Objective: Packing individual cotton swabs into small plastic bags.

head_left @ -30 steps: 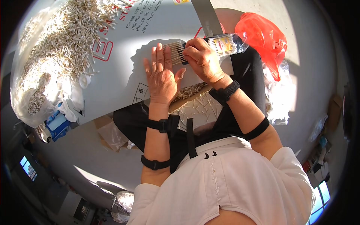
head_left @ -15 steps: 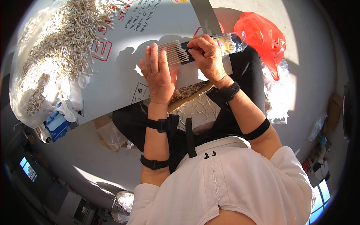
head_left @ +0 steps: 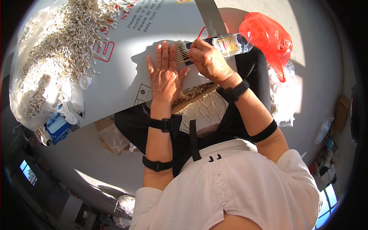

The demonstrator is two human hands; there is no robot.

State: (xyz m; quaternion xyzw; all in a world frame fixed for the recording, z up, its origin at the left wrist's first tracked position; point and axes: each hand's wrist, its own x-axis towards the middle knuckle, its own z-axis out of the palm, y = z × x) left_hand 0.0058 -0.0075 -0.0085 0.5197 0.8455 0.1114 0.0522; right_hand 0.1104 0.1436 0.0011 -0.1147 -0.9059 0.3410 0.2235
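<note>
A row of cotton swabs (head_left: 181, 51) lies side by side on a dark strip on the grey printed board. My left hand (head_left: 165, 78) is flat and open, fingers stretched out, against the left ends of the row. At the row's right end my right hand (head_left: 211, 61) is closed, its fingertips pinched together. What they hold, if anything, is hidden. Just right of that hand lies a clear packet of cotton swabs (head_left: 229, 45) with a yellow label, on the same dark strip.
A large heap of loose cotton swabs (head_left: 63, 50) fills an open clear bag on the board's (head_left: 119, 76) left. Beyond the right knee sits a red plastic bag (head_left: 266, 36), with clear plastic bags (head_left: 285, 94) nearer. More swabs lie scattered on a light surface (head_left: 205, 111) between my legs.
My left hand has turned flatter and now covers the left part of the swab row. My right hand has shifted slightly down and left, uncovering more of the labelled packet.
</note>
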